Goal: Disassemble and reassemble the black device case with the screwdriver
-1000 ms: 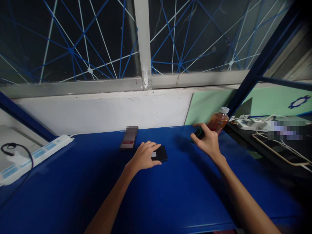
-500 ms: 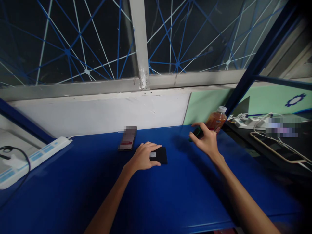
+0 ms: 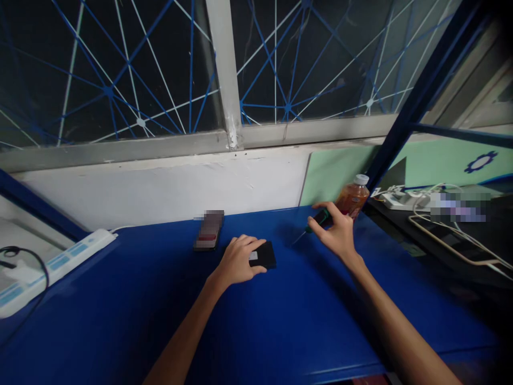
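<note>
My left hand lies over a flat black rectangular case on the blue table, fingers and thumb around its left part. A small pale label shows on the case beside my fingers. To the right, my right hand grips a screwdriver by its black and green handle, above the table. Its thin shaft points down and to the left, toward the tabletop, apart from the case. Just behind that hand stands a bottle of amber drink with a white cap.
A phone lies beyond my left hand on the blue table. On the left is a white power strip with a black cable. Cables and another power strip lie on a dark surface at right. A wall and windows border the back.
The screwdriver in my right hand has turned, so its shaft now shows pointing down-left. My left hand stays on the black case. The whole view has shifted slightly.
</note>
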The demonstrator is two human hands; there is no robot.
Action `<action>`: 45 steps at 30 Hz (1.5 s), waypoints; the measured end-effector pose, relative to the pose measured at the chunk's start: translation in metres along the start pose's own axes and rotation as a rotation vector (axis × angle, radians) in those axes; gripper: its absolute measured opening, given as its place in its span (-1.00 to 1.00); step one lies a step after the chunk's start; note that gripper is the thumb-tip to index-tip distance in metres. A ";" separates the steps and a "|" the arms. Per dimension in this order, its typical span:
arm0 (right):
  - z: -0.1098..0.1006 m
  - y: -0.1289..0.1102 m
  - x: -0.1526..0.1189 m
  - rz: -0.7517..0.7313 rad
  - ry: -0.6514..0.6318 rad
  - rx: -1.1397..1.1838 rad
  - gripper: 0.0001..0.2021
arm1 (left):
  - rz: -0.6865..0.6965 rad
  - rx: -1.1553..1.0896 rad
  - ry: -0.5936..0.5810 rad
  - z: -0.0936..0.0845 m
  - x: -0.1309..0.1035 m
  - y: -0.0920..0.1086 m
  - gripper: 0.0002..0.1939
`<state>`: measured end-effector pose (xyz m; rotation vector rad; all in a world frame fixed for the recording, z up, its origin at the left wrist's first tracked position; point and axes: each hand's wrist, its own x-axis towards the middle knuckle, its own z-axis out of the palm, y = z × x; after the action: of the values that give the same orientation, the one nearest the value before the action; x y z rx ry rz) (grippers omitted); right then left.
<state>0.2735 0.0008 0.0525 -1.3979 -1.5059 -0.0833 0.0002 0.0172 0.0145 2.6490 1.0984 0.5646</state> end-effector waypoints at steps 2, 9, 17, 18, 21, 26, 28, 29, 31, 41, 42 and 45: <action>0.002 -0.002 -0.002 0.037 -0.004 0.077 -0.80 | 0.004 -0.007 0.035 0.000 0.001 0.003 -0.35; 0.011 -0.012 -0.009 0.228 -0.019 0.482 -0.76 | 0.005 -0.111 0.253 0.006 0.007 0.024 -0.70; 0.015 -0.023 -0.013 0.253 -0.059 0.621 -0.77 | -0.005 -0.189 0.267 0.015 0.008 0.027 -0.83; 0.015 -0.023 -0.013 0.253 -0.061 0.624 -0.78 | -0.004 -0.192 0.266 0.016 0.008 0.027 -0.84; 0.015 -0.023 -0.014 0.257 -0.064 0.628 -0.78 | -0.006 -0.207 0.267 0.017 0.008 0.028 -0.92; 0.015 -0.023 -0.015 0.259 -0.065 0.628 -0.77 | -0.010 -0.228 0.288 0.016 0.009 0.028 -0.94; 0.014 -0.024 -0.014 0.255 -0.063 0.624 -0.78 | -0.010 -0.231 0.293 0.016 0.009 0.028 -0.94; 0.014 -0.024 -0.014 0.254 -0.062 0.623 -0.78 | -0.011 -0.230 0.295 0.016 0.009 0.027 -0.95; 0.014 -0.024 -0.014 0.255 -0.060 0.623 -0.78 | -0.014 -0.226 0.300 0.016 0.010 0.027 -0.95; 0.012 -0.022 -0.010 0.272 -0.028 0.649 -0.78 | 0.000 -0.163 0.272 0.017 0.010 0.030 -0.91; 0.010 -0.021 -0.008 0.272 -0.011 0.657 -0.78 | -0.001 -0.153 0.272 0.017 0.012 0.032 -0.90; 0.003 -0.019 -0.002 0.268 0.056 0.689 -0.79 | -0.003 -0.120 0.276 0.020 0.020 0.040 -0.86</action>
<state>0.2574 -0.0048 0.0604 -1.0024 -1.1276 0.5140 0.0472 0.0030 0.0151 2.5184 1.0991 0.9864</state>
